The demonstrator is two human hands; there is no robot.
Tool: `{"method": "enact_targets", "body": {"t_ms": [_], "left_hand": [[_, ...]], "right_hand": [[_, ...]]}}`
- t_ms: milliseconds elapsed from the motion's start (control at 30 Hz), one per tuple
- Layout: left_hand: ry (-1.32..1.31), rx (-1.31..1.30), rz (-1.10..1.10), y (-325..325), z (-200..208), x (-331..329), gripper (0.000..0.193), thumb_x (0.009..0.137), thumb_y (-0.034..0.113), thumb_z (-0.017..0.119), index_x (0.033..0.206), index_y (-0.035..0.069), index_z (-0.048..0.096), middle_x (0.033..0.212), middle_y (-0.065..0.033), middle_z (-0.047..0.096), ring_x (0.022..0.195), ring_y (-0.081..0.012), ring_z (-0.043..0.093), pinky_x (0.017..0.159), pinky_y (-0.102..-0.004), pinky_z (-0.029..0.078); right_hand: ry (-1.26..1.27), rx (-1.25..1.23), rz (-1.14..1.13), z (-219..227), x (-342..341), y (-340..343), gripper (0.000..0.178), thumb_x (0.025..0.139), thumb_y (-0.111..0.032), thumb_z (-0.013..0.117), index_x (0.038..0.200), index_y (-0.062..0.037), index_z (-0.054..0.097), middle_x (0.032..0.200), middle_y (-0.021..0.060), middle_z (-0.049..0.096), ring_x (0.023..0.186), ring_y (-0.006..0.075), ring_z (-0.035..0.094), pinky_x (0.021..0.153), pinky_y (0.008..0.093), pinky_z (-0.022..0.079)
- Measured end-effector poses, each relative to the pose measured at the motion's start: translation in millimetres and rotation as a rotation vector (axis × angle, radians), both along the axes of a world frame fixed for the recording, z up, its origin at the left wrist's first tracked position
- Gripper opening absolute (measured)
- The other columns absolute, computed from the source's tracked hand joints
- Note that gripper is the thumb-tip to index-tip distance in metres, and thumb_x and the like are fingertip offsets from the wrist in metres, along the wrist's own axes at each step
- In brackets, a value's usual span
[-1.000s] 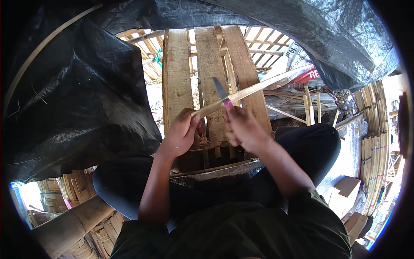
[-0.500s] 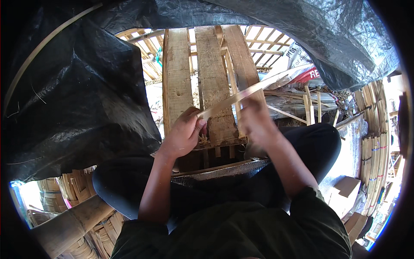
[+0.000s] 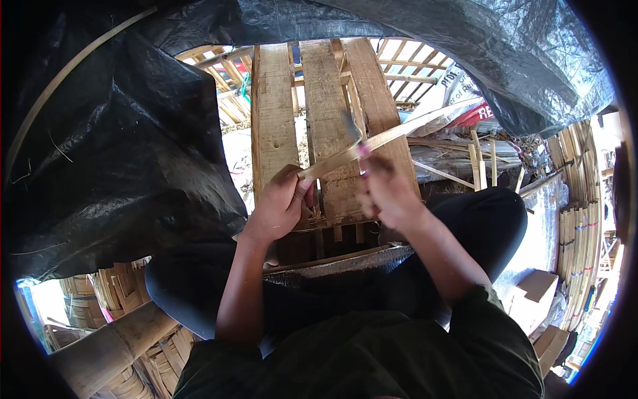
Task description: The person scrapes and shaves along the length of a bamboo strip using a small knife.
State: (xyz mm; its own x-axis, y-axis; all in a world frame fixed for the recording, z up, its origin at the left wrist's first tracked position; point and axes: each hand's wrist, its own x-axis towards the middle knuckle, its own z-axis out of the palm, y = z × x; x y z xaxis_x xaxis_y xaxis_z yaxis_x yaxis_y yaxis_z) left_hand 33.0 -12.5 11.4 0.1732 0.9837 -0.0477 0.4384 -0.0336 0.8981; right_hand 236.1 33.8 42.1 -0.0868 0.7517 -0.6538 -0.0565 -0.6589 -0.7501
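Note:
My left hand (image 3: 276,206) is closed around the near end of a long, pale bamboo strip (image 3: 389,136), which slants up to the right over the planks. My right hand (image 3: 392,196), somewhat blurred, is wrapped round a knife (image 3: 351,125). Its dark, thin blade points away from me and crosses the strip a short way from my left fingers. A patch of pink shows where the knife meets the strip. Most of the handle is hidden in my right fist. Below the strip lie rough wooden planks (image 3: 274,106), side by side with gaps between them.
Black plastic sheeting (image 3: 126,146) hangs at the left and arches over the far side. On the right are a white and red printed sack (image 3: 465,100), upright bamboo sticks (image 3: 493,166), stacked bundles of strips (image 3: 577,259) and a cardboard box (image 3: 535,289). A thick bamboo pole (image 3: 116,342) lies lower left.
My right hand has shifted slightly left along the strip, and the knife blade shows more plainly. The strip's near end has dipped or moved a little left; my left hand stays nearly in place.

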Motion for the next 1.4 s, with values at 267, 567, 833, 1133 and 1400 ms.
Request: {"method": "enact_targets", "body": {"t_ms": [267,567,833,1133,1400], "left_hand": [[0.022,-0.006,0.036,0,-3,5,0.029,0.107,0.021,0.044,0.09,0.0,0.054,0.076,-0.0137,0.057,0.072,-0.0295,0.063,0.068,-0.0397,0.049],[-0.02,0.004,0.058,0,-9,3,0.031,0.107,0.02,0.044,0.086,-0.001,0.055,0.078,-0.0153,0.058,0.071,-0.0308,0.062,0.068,-0.0413,0.049],[-0.077,0.002,0.084,3,-7,9,0.032,0.107,0.022,0.043,0.089,-0.001,0.055,0.078,-0.0137,0.056,0.069,-0.0259,0.062,0.066,-0.0383,0.048],[-0.155,0.088,0.073,5,-7,11,0.032,0.108,0.021,0.043,0.091,-0.002,0.056,0.079,-0.0134,0.056,0.067,-0.0252,0.062,0.064,-0.0383,0.048],[-0.155,0.127,0.087,8,-20,7,0.033,0.107,0.023,0.044,0.09,-0.001,0.057,0.08,-0.0137,0.055,0.065,-0.0275,0.06,0.064,-0.0401,0.047]], "right_hand": [[0.157,0.06,0.35,-3,6,-7,0.044,0.104,-0.05,0.046,0.101,-0.0062,0.049,0.059,-0.0043,0.037,0.041,0.0072,0.036,0.035,0.0268,0.029],[0.122,0.06,0.424,-1,0,-10,0.037,0.106,-0.044,0.045,0.093,-0.0099,0.045,0.064,-0.0039,0.038,0.043,0.0086,0.034,0.037,0.0267,0.028],[0.321,-0.053,0.354,-6,1,-9,0.031,0.103,-0.042,0.054,0.097,-0.013,0.047,0.062,-0.0044,0.037,0.044,0.008,0.034,0.036,0.0273,0.025],[0.317,-0.01,0.401,-7,-5,-11,0.04,0.104,-0.051,0.046,0.093,-0.0128,0.043,0.061,-0.0032,0.034,0.042,0.0078,0.029,0.037,0.0276,0.021],[0.186,-0.027,0.354,11,-23,-16,0.038,0.105,-0.048,0.045,0.094,-0.012,0.043,0.061,-0.0038,0.034,0.042,0.0078,0.03,0.036,0.0282,0.023]]}}
